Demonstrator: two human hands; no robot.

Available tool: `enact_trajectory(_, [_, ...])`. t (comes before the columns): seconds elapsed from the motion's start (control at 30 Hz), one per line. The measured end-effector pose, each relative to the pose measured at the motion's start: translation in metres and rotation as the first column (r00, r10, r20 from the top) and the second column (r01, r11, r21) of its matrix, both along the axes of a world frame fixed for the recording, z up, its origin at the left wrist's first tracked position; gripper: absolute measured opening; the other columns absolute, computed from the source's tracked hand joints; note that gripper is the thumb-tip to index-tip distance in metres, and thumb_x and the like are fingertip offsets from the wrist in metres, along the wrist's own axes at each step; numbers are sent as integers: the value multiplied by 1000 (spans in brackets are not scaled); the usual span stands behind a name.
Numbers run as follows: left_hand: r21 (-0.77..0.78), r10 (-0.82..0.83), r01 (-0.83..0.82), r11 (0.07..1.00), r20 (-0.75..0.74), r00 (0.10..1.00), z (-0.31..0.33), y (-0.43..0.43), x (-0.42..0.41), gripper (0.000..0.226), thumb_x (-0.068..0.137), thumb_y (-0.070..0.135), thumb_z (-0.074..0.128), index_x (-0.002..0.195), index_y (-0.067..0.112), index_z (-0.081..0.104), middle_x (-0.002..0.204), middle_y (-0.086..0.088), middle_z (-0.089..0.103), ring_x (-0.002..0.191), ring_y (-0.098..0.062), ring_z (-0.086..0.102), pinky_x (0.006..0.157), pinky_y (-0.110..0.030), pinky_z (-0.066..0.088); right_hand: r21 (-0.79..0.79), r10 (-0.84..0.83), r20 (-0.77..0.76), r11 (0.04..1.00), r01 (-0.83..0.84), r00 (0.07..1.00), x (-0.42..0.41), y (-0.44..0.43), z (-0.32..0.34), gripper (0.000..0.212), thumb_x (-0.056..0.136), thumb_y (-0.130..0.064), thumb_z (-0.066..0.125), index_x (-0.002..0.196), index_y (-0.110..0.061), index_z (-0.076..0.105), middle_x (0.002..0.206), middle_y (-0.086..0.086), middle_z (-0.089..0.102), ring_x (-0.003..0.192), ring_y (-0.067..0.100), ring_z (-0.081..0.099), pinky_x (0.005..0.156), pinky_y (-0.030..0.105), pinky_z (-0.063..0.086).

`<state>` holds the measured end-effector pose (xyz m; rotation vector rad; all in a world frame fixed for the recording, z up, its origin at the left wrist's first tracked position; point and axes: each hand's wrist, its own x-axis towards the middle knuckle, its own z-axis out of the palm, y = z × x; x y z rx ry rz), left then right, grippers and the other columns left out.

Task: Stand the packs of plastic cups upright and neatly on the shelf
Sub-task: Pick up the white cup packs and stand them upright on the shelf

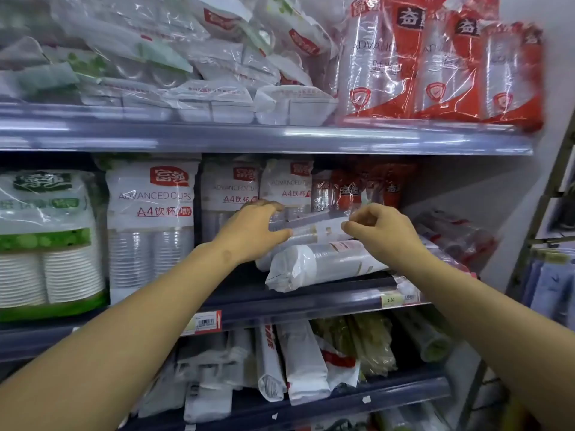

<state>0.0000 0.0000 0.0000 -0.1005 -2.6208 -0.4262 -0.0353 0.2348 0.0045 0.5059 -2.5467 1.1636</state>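
Two white-and-clear packs of plastic cups lie on their sides on the middle shelf (280, 309), one on top of the other. My left hand (252, 231) grips the left end of the upper pack (314, 228), and my right hand (379, 231) pinches its right end. The lower pack (323, 265) rests flat under it. Behind them several white "Advanced Cups" packs (149, 225) stand upright, with red packs (348, 191) upright further right. More red packs (454, 234) lie tipped over at the shelf's right end.
A green pack of paper cups (46, 237) stands at the left of the middle shelf. The upper shelf (249, 138) holds heaped white packs and upright red cup packs (435, 63). Long wrapped packs fill the lower shelf (295, 368). A wall closes the right side.
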Motion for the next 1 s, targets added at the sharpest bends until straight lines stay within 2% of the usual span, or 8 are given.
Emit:
enact_trajectory(0.17, [-66, 24, -18, 998, 87, 996, 1, 2, -10, 67, 87, 47, 60, 147, 26, 38, 150, 0, 43, 133, -21, 42, 104, -38, 42, 23, -57, 35, 998, 56, 998, -13, -2, 2, 20, 89, -38, 63, 91, -18, 70, 85, -5, 69, 86, 19, 66, 77, 37, 54])
enact_trajectory(0.27, [-107, 36, -22, 994, 137, 990, 0, 2, -16, 69, 86, 41, 61, 149, 27, 34, 151, -1, 41, 134, -22, 40, 104, -37, 38, 38, -88, 44, 996, 87, 995, -14, -5, 3, 31, 90, -34, 60, 93, -6, 72, 85, 7, 73, 83, 29, 68, 76, 42, 56])
enact_trajectory(0.37, [-135, 35, -11, 991, 177, 984, -4, 1, -21, 68, 86, 36, 60, 149, 25, 34, 150, -3, 42, 132, -24, 42, 107, -39, 38, 69, -102, 58, 993, 98, 993, -20, -5, 0, 31, 90, -32, 57, 93, -5, 74, 81, -2, 71, 74, 23, 65, 72, 39, 56])
enact_trajectory(0.6, [-178, 36, -6, 984, 164, 986, -8, 3, -32, 61, 88, 36, 63, 143, 20, 41, 144, -6, 47, 128, -27, 46, 106, -40, 37, 106, -81, 79, 992, 73, 994, -29, -8, -6, 28, 94, -26, 51, 102, -14, 75, 102, 7, 73, 87, 25, 66, 75, 37, 54])
enact_trajectory(0.73, [-151, 24, 1, 989, 163, 986, -11, 3, -35, 65, 88, 39, 63, 145, 21, 38, 141, -6, 50, 123, -26, 49, 104, -39, 40, 84, -53, 93, 995, 45, 994, -31, -8, -8, 29, 95, -25, 49, 112, -18, 72, 108, 5, 70, 89, 21, 61, 73, 31, 46])
enact_trajectory(0.83, [-71, -2, 10, 997, 116, 993, -12, 0, -32, 68, 83, 36, 67, 144, 21, 40, 136, -5, 53, 118, -23, 51, 99, -33, 42, 53, -35, 81, 998, 31, 996, -33, -6, -9, 30, 94, -24, 52, 116, -20, 72, 109, 1, 71, 89, 18, 62, 71, 31, 45])
enact_trajectory(0.93, [28, -16, 15, 1000, 42, 999, -8, -9, -24, 64, 78, 33, 70, 136, 25, 45, 122, -1, 56, 103, -17, 53, 82, -28, 45, 4, -57, 49, 998, 57, 997, -35, -3, -9, 27, 90, -27, 60, 112, -18, 72, 105, 0, 73, 89, 17, 65, 72, 30, 48])
enact_trajectory(1.0, [89, -18, 19, 996, -11, 1000, -3, -18, -18, 61, 76, 31, 73, 131, 26, 46, 116, 2, 55, 97, -15, 55, 76, -27, 47, -47, -55, 69, 997, 58, 996, -39, -3, -10, 30, 87, -32, 66, 113, -17, 70, 106, -1, 71, 93, 16, 64, 79, 30, 49])
